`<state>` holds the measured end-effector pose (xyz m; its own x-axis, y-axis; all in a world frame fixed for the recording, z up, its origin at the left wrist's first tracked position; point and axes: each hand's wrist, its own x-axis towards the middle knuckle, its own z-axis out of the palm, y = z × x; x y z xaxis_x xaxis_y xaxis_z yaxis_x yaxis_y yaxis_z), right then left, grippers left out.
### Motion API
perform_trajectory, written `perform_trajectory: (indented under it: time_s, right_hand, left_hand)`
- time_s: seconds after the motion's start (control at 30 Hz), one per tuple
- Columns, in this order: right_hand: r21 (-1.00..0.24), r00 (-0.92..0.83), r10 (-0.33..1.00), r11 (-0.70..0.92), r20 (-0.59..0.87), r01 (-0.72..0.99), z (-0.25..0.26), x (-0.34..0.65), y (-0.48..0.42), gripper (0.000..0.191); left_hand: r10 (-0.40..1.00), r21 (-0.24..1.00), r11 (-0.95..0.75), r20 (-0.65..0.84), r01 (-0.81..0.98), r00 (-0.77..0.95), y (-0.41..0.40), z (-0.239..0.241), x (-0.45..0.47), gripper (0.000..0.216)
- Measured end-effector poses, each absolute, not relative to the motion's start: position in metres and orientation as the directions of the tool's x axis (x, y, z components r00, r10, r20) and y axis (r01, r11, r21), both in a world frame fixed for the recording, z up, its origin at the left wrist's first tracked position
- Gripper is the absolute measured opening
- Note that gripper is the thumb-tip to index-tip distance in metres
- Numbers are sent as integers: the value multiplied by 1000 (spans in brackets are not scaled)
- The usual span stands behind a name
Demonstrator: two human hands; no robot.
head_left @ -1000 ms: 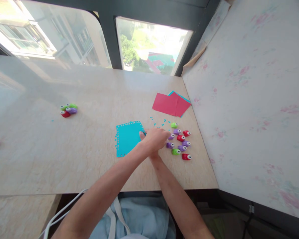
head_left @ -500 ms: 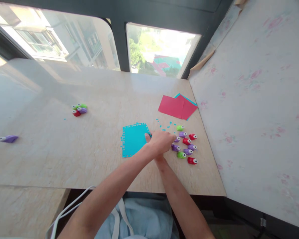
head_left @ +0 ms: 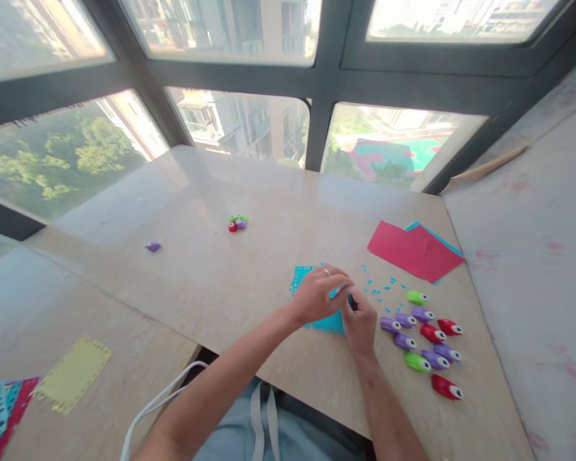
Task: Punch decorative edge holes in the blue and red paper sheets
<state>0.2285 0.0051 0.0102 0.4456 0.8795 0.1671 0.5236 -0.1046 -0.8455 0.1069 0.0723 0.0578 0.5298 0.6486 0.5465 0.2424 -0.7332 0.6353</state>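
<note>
We see the blue sheet (head_left: 317, 301) lying flat on the table (head_left: 249, 192), near its front edge, with both our hands meeting over its right side. The left hand (head_left: 319, 294) rests on the sheet with fingers curled down, pinching its right edge as far as we can tell. The right hand (head_left: 360, 320) is closed around a small dark thing (head_left: 352, 301) at that same edge; most of it is hidden in the fist, so we cannot name it.

Half a second ago the left hand covered the right one; now the two sit side by side, and the view has tipped upward, showing more window (head_left: 240, 128) and table.

Just right of the sheet lie blue paper bits (head_left: 379, 288) and a cluster of small punches (head_left: 425, 336). Beyond them sits a red sheet (head_left: 410, 250) over a blue one. Far left of the blue sheet lie three more punches (head_left: 237, 222), a lone purple one (head_left: 152, 246), and a yellow sheet (head_left: 73, 373); coloured sheets (head_left: 0, 410) beside it are cut off by the edge.
</note>
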Motion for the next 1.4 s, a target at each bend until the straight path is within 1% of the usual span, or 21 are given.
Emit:
perform_trajectory:
  time_s: [0.07, 0.17, 0.23, 0.3, 0.33, 0.4, 0.5, 0.6, 0.73, 0.87, 1.07, 1.27, 1.4]
  right_hand:
    - [-833, 454, 879, -139, 145, 536, 7, 229, 6, 50]
    - [-830, 491, 861, -173, 134, 530, 5, 231, 7, 53]
    - [-829, 497, 858, -178, 133, 530, 5, 231, 6, 52]
    - [-820, 499, 857, -189, 131, 540, 6, 231, 6, 52]
    - [-815, 499, 857, -196, 128, 546, 6, 231, 6, 52]
    - [-806, 499, 857, -207, 124, 555, 7, 231, 5, 53]
    - [-796, 507, 853, -220, 123, 564, 7, 231, 5, 54]
    - [-786, 508, 853, -231, 119, 573, 7, 231, 5, 57]
    - [-769, 513, 850, -246, 121, 590, 7, 231, 6, 58]
    - [-748, 509, 846, -234, 158, 621, 5, 232, 5, 58]
    - [-721, 511, 844, -251, 165, 646, 4, 233, 5, 59]
    - [-726, 513, 843, -253, 158, 639, 7, 231, 6, 57]
    - [-743, 513, 844, -241, 157, 624, 11, 229, 5, 54]
  left_hand:
    - [766, 710, -640, 557, 295, 323, 86, 54, 72, 12]
    - [882, 794, -439, 469, 420, 35, 111, 44, 19, 12]
    - [901, 819, -291, 408, 494, -146, 130, 34, -15, 14]
    - [888, 816, -116, 341, 567, -308, 148, 24, -45, 16]
    - [873, 798, -28, 313, 601, -375, 156, 20, -59, 17]
    - [853, 785, 47, 290, 617, -434, 170, 11, -81, 19]
    - [849, 763, 111, 260, 636, -460, 185, 3, -101, 23]
    - [863, 730, 141, 240, 669, -444, 195, -2, -107, 29]
    - [888, 689, 130, 238, 713, -393, 207, -5, -107, 37]
    - [905, 626, 115, 254, 771, -341, 216, -7, -107, 39]
    - [918, 552, 133, 245, 823, -313, 220, -7, -107, 28]
    - [919, 549, 115, 258, 828, -299, 219, -7, -107, 19]
    - [915, 554, 109, 268, 826, -301, 217, -8, -107, 18]
